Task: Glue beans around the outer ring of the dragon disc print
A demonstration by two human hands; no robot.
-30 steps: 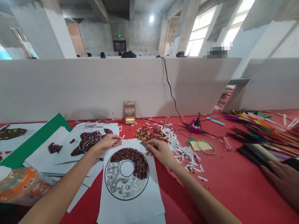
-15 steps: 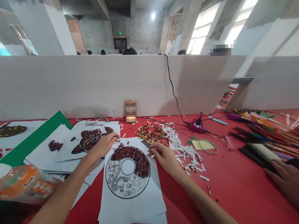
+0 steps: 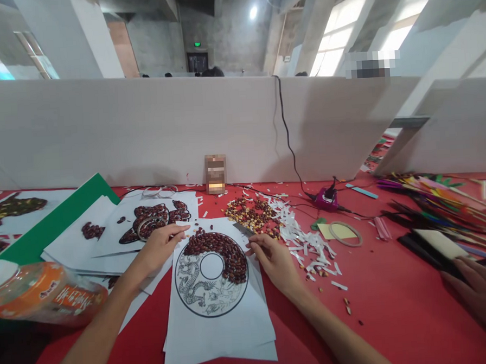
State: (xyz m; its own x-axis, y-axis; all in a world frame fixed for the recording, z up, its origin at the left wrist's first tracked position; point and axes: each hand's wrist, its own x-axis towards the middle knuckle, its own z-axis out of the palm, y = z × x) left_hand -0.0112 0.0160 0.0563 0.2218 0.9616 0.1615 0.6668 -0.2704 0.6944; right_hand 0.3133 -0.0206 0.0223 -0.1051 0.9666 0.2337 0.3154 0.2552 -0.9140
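Observation:
A white paper sheet (image 3: 218, 335) printed with a round dragon drawing lies before me. Dark red beans (image 3: 230, 253) cover the upper and right part of its ring. A few loose beans lie above the circle. My left hand (image 3: 161, 250) is closed at the sheet's upper left edge, fingertips together; what they hold, if anything, is too small to make out. At the upper right edge, my right hand (image 3: 273, 259) pinches a thin flat grey blade (image 3: 242, 230). The blade points up and left, toward a pile of mixed beans (image 3: 253, 214).
Left are bean-covered pictures (image 3: 150, 216), a green board (image 3: 98, 184) and an orange-labelled plastic jar (image 3: 49, 295). White paper scraps (image 3: 311, 246), a tape ring (image 3: 345, 234) and a purple power socket (image 3: 326, 198) lie right. Another person's hand (image 3: 472, 284) rests far right. A white partition (image 3: 142, 133) stands behind.
My left hand has drawn back a little to the left and down from the loose beans. My right hand keeps its hold on the blade. The whole view has shifted slightly.

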